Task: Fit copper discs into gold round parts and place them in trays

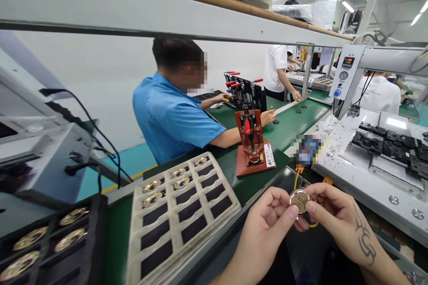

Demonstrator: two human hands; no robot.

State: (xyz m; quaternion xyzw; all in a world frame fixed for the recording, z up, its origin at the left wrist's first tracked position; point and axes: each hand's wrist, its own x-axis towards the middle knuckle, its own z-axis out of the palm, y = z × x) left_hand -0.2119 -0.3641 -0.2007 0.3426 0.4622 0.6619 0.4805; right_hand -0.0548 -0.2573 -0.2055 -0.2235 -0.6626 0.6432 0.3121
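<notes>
Workshop with a pale wall (83,80), a white shelf beam (100,9) crossing overhead. Green bench surface (289,131) runs away beneath it; white machine (374,151) along its right side. Co-worker in a blue shirt (170,111) seated across the bench.

Pale tray (136,227) at centre-left: five cells bear gold-coloured rings (182,183), ten show dark floors. Black tray (95,236) beside it, partly out of view, four similar pieces visible. Red clamp fixture (250,140) beyond the pale tray, nothing of the wearer's touching it.

Left hand (267,222) and right hand (329,207), fingers drawn in close, pinch opposite edges of a round metal disc (300,201), raised clear of both trays. Yellow cord (297,180) passes behind; attachment uncertain.

Progress, my reading: one piece mid-handling, batch partway; cannot tell whether the cells are filling or emptying.
</notes>
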